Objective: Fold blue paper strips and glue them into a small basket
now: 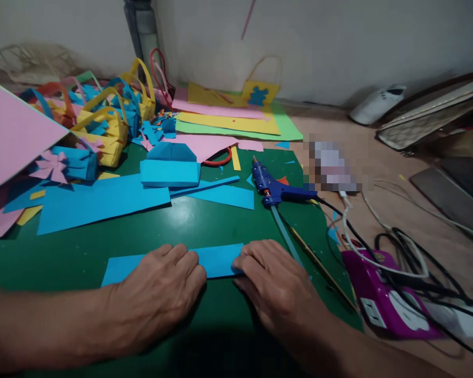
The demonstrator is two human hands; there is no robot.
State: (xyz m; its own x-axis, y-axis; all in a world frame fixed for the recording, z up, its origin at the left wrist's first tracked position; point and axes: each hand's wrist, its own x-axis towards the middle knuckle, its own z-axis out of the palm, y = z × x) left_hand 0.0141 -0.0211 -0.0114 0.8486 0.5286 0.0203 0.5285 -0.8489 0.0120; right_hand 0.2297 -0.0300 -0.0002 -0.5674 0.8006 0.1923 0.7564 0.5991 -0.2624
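A blue paper strip (219, 261) lies across the green board in front of me. My left hand (163, 286) rests on its middle with curled fingers pressed to the paper, covering part of it. At the strip's right end, my right hand (276, 281) pinches the paper between thumb and fingers; that end is hidden. Just beyond the strip lie a wide blue paper sheet (102, 205) and a folded blue paper box shape (170, 173). A blue glue gun (274, 191) with a glue stick in its back rests past my right hand.
Several paper baskets (106, 131) with flowers crowd the far left, near a large pink sheet (16, 131). Coloured sheets (228, 123) are stacked at the back. A thin stick (315, 260), a magenta power box (390, 299) and tangled cables (410, 252) lie right.
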